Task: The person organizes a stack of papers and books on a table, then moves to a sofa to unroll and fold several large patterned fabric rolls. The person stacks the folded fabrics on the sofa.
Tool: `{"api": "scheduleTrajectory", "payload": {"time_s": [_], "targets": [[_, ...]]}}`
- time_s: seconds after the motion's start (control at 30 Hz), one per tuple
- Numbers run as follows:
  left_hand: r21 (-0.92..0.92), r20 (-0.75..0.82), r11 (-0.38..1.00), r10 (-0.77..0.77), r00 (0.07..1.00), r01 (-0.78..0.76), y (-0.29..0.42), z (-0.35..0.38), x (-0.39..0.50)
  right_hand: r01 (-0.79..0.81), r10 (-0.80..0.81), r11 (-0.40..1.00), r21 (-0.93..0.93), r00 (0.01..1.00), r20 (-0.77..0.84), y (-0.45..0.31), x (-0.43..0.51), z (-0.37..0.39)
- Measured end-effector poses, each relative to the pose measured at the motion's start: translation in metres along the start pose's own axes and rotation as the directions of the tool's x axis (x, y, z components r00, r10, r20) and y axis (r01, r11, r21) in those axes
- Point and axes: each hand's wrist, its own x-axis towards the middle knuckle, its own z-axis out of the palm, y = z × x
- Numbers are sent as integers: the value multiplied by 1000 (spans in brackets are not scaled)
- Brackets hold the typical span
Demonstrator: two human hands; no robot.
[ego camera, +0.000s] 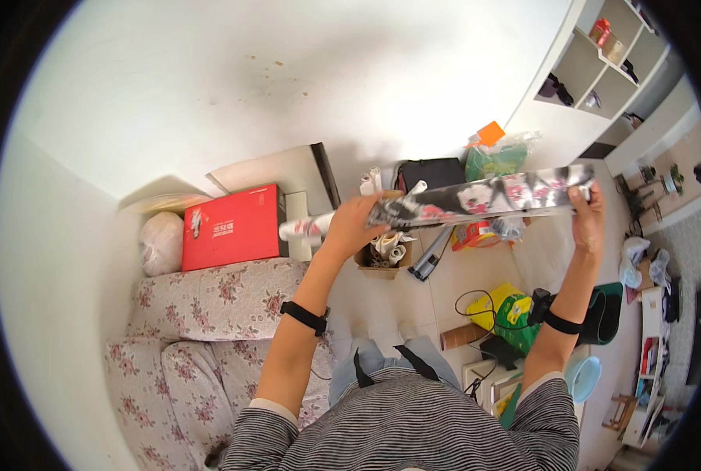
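Observation:
A long roll of glossy sheet (pixel 474 197), printed with pink, black and white flowers, stretches across in front of me, raised off the floor. My left hand (pixel 353 226) grips it left of its middle, and its narrower rolled end sticks out past that hand. My right hand (pixel 588 215) pinches its right end, where the sheet looks wider. Below the roll stands a cardboard box (pixel 381 272) holding several rolled papers (pixel 396 254). A grey stick-like appliance (pixel 426 265) lies on the floor beside the box.
A floral sofa (pixel 227 300) and a red box (pixel 233 226) are at the left. A black bag (pixel 430 172) leans near the white wall (pixel 303 82). On the floor at right are a yellow-green bag (pixel 509 315), a brown tube (pixel 462 337), a cable and a blue basin (pixel 583 378).

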Motion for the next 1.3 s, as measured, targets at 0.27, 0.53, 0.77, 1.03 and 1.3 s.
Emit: {"api": "scheduleTrajectory", "payload": {"time_s": [0.27, 0.53, 0.77, 1.03, 1.3], "targets": [[-551, -60, 730, -519, 853, 405, 6, 4, -53, -302, 254, 953, 21, 833, 493, 91, 12, 139], [-796, -235, 488, -793, 562, 357, 19, 7, -102, -313, 194, 950, -3, 582, 790, 154, -118, 311], [-868, -222, 350, -908, 354, 353, 26, -18, -168, -458, 302, 889, -34, 528, 793, 146, -152, 349], [-776, -384, 446, -895, 227, 446, 6, -38, -227, -454, 330, 876, -160, 324, 887, 121, -182, 396], [-838, -517, 475, -849, -111, 268, -4, -57, -259, -199, 180, 971, -134, 235, 955, 92, -183, 428]]}}
